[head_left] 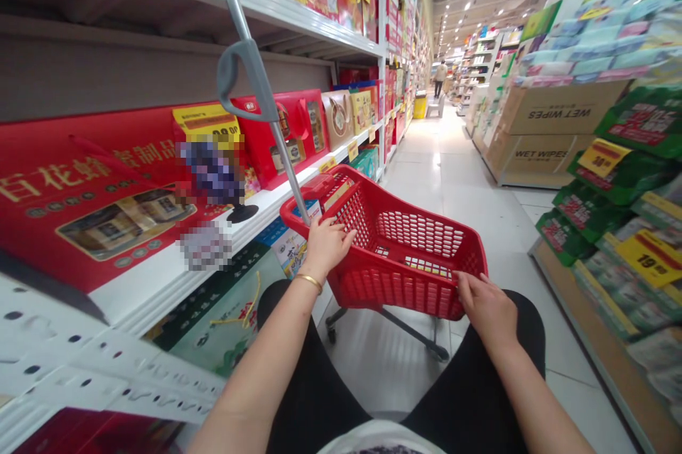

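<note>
A small red plastic shopping cart (426, 227) with latticed walls stands on the floor between my knees. My left hand (329, 248), with a gold bangle at the wrist, closes over its near left rim, close to the foot of a metal pole (288, 170). A grey loop handle (248, 81) is fixed on that pole, which slants up past the top edge of the view. My right hand (487, 305) grips the rim at the right corner, fingers curled over it. Dark wheels (437, 351) show under the cart. A red carton leans inside its left end.
A white shelf (197, 255) with red gift boxes (79, 184) runs along the left. Stacked wet-wipe cartons (548, 148) and green packs (602, 170) line the right. The tiled aisle (426, 155) stretches ahead to a distant person (440, 77) and a stool (437, 106).
</note>
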The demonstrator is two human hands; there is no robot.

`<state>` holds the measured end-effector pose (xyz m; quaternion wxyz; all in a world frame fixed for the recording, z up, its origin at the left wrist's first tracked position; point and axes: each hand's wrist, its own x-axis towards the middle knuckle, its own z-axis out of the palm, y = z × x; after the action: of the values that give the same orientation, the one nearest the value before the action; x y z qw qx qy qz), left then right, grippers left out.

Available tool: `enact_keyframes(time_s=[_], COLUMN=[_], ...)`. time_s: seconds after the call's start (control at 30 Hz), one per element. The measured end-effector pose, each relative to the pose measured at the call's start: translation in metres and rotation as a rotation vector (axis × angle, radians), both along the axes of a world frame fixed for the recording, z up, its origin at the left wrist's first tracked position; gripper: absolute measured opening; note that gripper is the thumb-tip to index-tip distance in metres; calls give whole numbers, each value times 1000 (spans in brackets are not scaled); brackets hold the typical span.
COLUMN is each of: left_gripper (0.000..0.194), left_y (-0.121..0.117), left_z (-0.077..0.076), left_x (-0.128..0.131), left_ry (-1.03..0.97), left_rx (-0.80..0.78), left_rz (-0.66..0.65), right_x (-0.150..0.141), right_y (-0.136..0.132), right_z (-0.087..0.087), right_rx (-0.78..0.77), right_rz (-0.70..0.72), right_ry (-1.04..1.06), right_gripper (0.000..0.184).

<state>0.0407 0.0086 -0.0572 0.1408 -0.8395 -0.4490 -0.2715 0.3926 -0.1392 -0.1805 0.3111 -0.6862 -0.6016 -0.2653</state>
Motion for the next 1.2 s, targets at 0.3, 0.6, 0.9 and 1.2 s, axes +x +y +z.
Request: enact_keyframes(time_s=[0.3,0.6,0.9,1.2], left_gripper=[53,47,42,33], left_y=[9,-67,-92,-111], left_z=[-10,-58,-48,-59], left_x=[-3,77,85,109], left_ry=[23,21,-3,-41], left_rx=[-111,-178,-215,-204], left_rz=[-4,-172,-143,-283], right_x=[-73,-96,-86,-69], right_y=[-29,-33,-29,-33], right_z=[12,29,29,5], right_rx=[64,1,-45,273], right_rz=[229,361,548,554], right_ry=[-29,186,701,49], right_gripper=[27,76,56,45])
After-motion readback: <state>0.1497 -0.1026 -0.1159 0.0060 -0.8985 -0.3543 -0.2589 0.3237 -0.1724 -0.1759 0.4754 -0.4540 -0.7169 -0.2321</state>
